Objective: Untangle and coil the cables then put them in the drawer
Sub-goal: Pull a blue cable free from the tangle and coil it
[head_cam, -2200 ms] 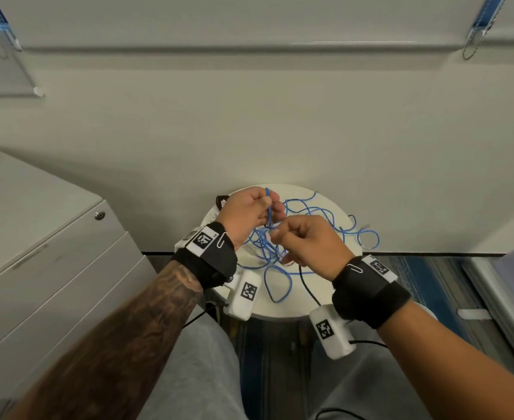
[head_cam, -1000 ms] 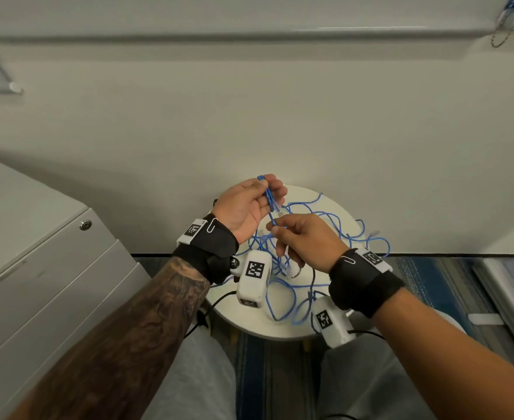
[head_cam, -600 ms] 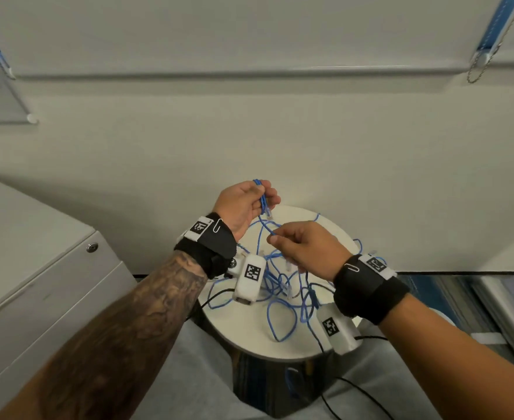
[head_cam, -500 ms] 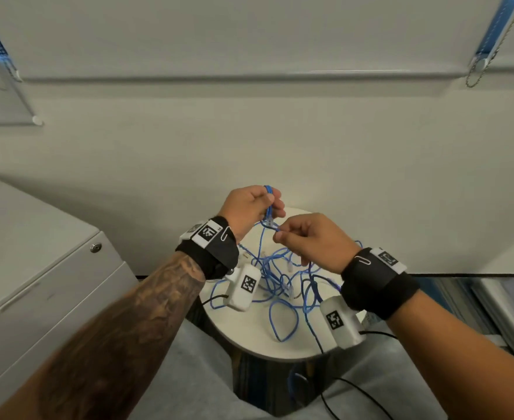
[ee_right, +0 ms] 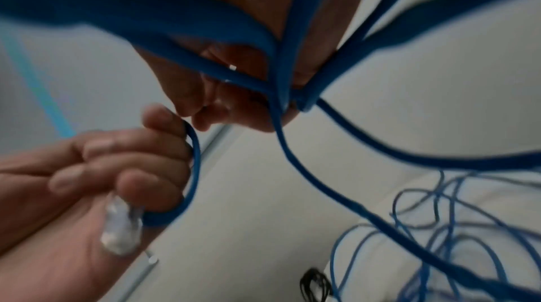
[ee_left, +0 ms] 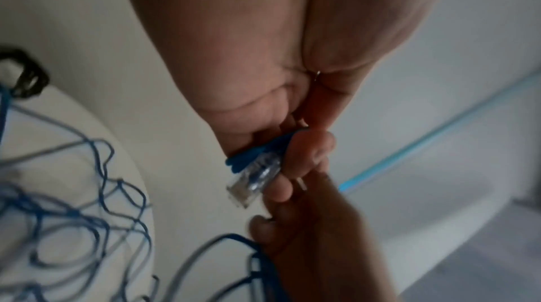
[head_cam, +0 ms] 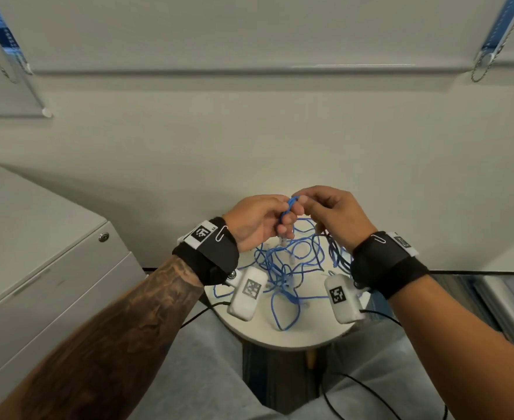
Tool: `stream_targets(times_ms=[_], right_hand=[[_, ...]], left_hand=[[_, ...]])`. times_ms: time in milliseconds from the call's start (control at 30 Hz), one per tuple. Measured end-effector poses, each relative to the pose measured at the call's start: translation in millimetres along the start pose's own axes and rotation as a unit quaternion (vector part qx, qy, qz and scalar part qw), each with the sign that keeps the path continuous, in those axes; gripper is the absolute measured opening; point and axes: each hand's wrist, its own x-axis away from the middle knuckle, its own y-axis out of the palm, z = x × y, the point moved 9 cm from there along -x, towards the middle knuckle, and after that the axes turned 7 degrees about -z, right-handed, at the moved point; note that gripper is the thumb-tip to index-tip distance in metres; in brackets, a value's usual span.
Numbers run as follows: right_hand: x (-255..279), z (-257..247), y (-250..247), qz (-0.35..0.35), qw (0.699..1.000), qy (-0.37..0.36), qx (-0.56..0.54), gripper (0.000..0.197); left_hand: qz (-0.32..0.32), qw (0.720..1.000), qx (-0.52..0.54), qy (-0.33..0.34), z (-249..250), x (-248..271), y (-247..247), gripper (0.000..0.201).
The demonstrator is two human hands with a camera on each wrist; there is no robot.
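A tangle of thin blue cable (head_cam: 289,268) lies on a small round white table (head_cam: 295,338), with strands rising to both hands. My left hand (head_cam: 284,218) grips a small folded bundle of the blue cable; its clear plug (ee_left: 253,182) sticks out below the fingers. My right hand (head_cam: 305,204) is right beside it and pinches the blue cable at the top of that bundle. In the right wrist view several blue strands (ee_right: 281,89) cross under my right fingers, and the left hand (ee_right: 122,168) holds a loop and the plug (ee_right: 120,230).
A grey cabinet with closed drawers (head_cam: 52,268) and a lock (head_cam: 103,237) stands at the left. A white wall is just behind the table. A black cable (ee_right: 314,284) lies at the table's far edge. My knees are under the table's near edge.
My right hand has moved up from below the left fingers to the top of the bundle that the left hand holds. The left hand keeps its grip on the cable.
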Motion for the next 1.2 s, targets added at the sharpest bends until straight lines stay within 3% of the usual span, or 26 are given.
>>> stream_targets(times_ms=[100,200,367,467,567,633,700,800,867,1000,1100,1200], right_hand=[[1,15,16,-0.024,0.998,0.032,-0.041,0.021],[-1,18,27,-0.063,0.997,0.036,0.002,0.025],[7,27,43,-0.139,0.986,0.089,0.034,0.024],[17,29,44,-0.15,0.977,0.087,0.122,0.026],[18,11,39,-0.123,0.975,0.04,0.181,0.029],[17,-2,39,-0.127,0.97,0.01,0.206,0.03],[16,-13,34,-0.118,0.969,-0.014,0.215,0.032],[12,-29,19,-0.08,0.974,-0.046,0.208,0.031],[9,-39,5,-0.044,0.974,-0.068,0.211,0.024],[1,-45,-17,0.003,0.984,-0.076,0.16,0.015],[-4,-39,-15,-0.012,0.995,-0.071,0.072,0.011],[-7,-21,-5,-0.051,0.998,-0.011,-0.024,0.011]], left_hand=[[-0.016,0.989,0.148,0.015,1,1,-1,0.028],[0.008,0.959,0.281,0.045,3,0,-8,0.023],[0.108,0.917,0.357,0.143,20,-5,-41,0.026],[0.186,0.898,0.342,0.206,32,0,-74,0.028],[0.235,0.909,0.27,0.212,31,1,-87,0.028],[0.26,0.93,0.168,0.198,29,1,-84,0.024],[0.273,0.946,-0.002,0.174,32,1,-75,0.021],[0.223,0.931,-0.252,0.14,34,-2,-47,0.021],[0.156,0.932,-0.308,0.114,28,-5,-27,0.023],[0.071,0.966,-0.244,0.044,21,-9,-10,0.04],[0.055,0.975,-0.213,0.031,32,-7,-7,0.038],[0.067,0.993,-0.084,0.038,40,-3,-14,0.039]])
